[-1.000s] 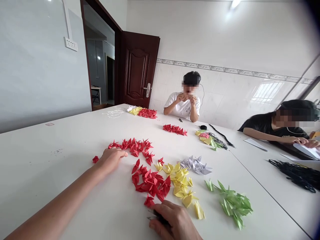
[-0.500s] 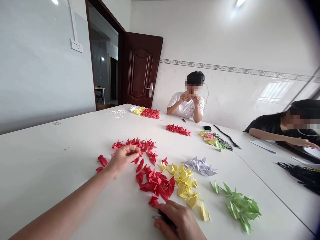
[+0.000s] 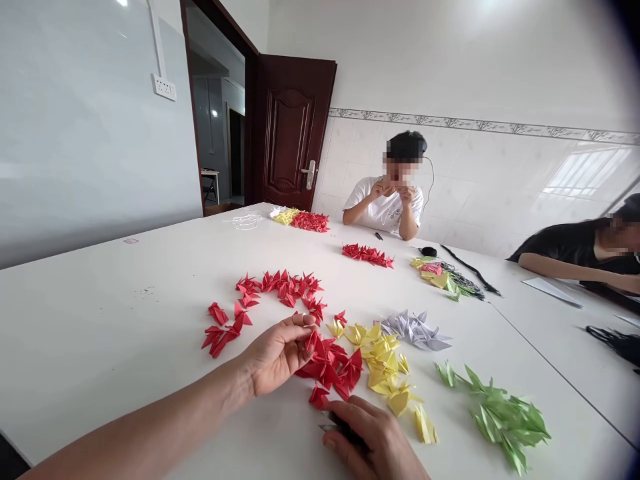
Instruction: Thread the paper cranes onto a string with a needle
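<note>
My left hand point(image 3: 283, 353) is over the left side of a pile of red paper cranes point(image 3: 330, 363), palm turned partly up, with its fingertips pinched on a red crane point(image 3: 311, 340). Near the table's front edge, my right hand point(image 3: 375, 437) is wrapped round a dark tool point(image 3: 347, 432) whose pointed metal tips stick out to the left. A single red crane lies just above those tips. Yellow cranes point(image 3: 383, 360) lie right of the red pile. More red cranes form a curved row point(image 3: 285, 283) farther back on the white table.
Green cranes point(image 3: 510, 417) lie at the right, white cranes point(image 3: 415, 330) behind the yellow ones. Farther back are another red row point(image 3: 367, 255), mixed cranes point(image 3: 440, 277) and black cords point(image 3: 470, 270). Two people sit at the table's far side and right.
My left hand has moved right and nearer, from the curved red row to the red pile, and its palm has turned upward. My right hand still holds the tool. The view has shifted slightly.
</note>
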### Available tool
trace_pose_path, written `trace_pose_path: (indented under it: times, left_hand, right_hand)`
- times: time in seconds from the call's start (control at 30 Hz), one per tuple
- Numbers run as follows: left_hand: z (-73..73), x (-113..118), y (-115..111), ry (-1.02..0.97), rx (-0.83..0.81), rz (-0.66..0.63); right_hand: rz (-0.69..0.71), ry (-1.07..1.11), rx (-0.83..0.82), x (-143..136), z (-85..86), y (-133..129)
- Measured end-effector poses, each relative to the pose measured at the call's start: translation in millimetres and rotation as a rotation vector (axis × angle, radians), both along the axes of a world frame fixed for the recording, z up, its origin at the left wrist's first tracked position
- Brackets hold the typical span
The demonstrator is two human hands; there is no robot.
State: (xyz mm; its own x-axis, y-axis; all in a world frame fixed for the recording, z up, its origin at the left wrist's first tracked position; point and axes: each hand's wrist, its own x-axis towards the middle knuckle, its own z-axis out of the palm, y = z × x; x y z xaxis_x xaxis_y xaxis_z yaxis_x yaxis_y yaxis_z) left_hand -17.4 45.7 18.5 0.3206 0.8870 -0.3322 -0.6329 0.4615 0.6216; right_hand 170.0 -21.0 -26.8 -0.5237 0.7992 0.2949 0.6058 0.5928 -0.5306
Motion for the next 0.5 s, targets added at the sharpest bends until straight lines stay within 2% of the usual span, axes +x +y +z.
trace_pose_path:
  times: [0.27,0.5]
  left_hand:
    - [-0.6,-0.7,-2.7,-0.032,0.031,-0.075]
    - [-0.2,1.7,-8.1,-0.047,0.098,-0.186]
  right_hand:
    - [0.011,0.014,-0.005,0.4,0.7,-0.1]
    - [-0.004,0.169,0.068,1.0,4.2,-3.2]
